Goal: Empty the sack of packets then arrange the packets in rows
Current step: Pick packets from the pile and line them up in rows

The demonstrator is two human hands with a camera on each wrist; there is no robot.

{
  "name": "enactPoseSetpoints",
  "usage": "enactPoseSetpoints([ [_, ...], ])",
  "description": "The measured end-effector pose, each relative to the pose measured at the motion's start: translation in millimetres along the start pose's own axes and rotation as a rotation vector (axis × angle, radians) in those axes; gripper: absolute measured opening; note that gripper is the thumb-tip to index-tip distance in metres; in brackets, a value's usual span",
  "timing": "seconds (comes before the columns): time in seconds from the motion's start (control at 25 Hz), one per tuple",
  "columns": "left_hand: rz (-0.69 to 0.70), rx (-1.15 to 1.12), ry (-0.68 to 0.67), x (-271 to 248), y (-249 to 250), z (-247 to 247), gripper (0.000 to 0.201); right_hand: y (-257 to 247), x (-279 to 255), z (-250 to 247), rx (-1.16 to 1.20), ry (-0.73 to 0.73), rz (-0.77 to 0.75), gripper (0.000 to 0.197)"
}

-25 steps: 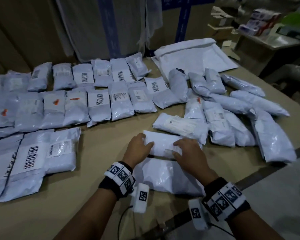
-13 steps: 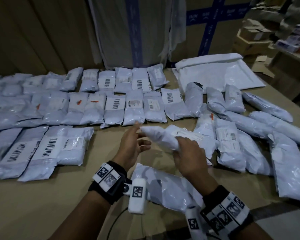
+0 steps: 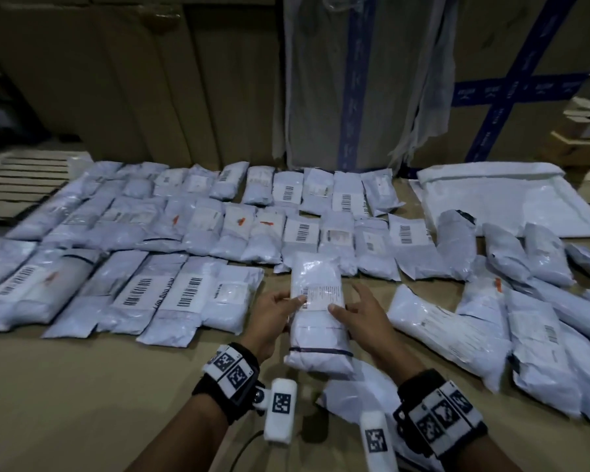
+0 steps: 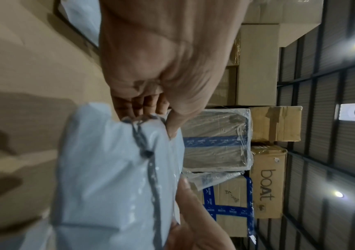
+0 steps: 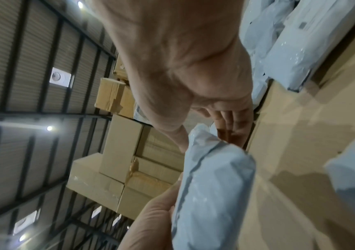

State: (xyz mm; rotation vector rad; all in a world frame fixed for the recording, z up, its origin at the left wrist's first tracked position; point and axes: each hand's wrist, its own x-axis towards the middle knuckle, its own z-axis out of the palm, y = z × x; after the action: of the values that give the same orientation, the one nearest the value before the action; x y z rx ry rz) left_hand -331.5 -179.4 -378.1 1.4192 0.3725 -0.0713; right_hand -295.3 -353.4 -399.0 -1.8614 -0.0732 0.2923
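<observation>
A: We now hold the white plastic mailer packet with the printed label [image 3: 317, 311] upright between us, label facing up. A second ago it lay crosswise on the brown cardboard-covered worktop [image 3: 82, 386] under both palms, and half a second ago the right hand alone was lifting it.

B: So it has been picked, turned lengthwise and brought to the open end of the nearest row [image 3: 123, 298]. We judge the next step is setting it down just beside the last packet there.

A: Grip check: the left hand [image 3: 273, 318] has its thumb across the label and fingers curled under the packet's left edge. The right hand [image 3: 361, 318] pinches the right edge with its thumb on top, while the other fingers stand fairly straight alongside.

B: And the sack?

A: The large flat white sack [image 3: 501, 199] lies at the far right of the worktop. It looks collapsed and empty, though we cannot see inside it.

B: Then emptying seems done; arranging is not. Three rows are laid out on the left, while a loose heap of unsorted white packets [image 3: 525, 301] waits on the right, some overlapping.

A: One more crumpled white packet [image 3: 351, 400] lies near our wrists.
</observation>
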Motion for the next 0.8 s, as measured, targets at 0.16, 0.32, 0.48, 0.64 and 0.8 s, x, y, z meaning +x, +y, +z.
enactPoseSetpoints([
  [0.16,-0.002,0.164,0.098,20.7,-8.0,-43.6,0.028,-3.2,15.1,41.4,-0.185,0.005,-0.041,0.065],
  [0.32,0.293,1.034,0.19,35.2,4.5,-86.1,0.036,-6.7,22.8,65.2,-0.302,0.047,0.003,0.052],
  [0.48,0.136,1.624,0.01,54.1,8.7,-122.0,0.052,-2.6,32.7,92.1,-0.388,-0.033,0.016,0.059],
  [0.64,0.174,1.581,-0.109,65.0,0.4,-138.3,0.054,-0.4,39.3,107.7,-0.574,-0.06,-0.049,0.06],
  [0.8,0.212,1.586,-0.104,66.7,-7.0,-145.3,0.055,1.9,41.1,124.1,-0.809,-0.115,-0.185,0.05],
])
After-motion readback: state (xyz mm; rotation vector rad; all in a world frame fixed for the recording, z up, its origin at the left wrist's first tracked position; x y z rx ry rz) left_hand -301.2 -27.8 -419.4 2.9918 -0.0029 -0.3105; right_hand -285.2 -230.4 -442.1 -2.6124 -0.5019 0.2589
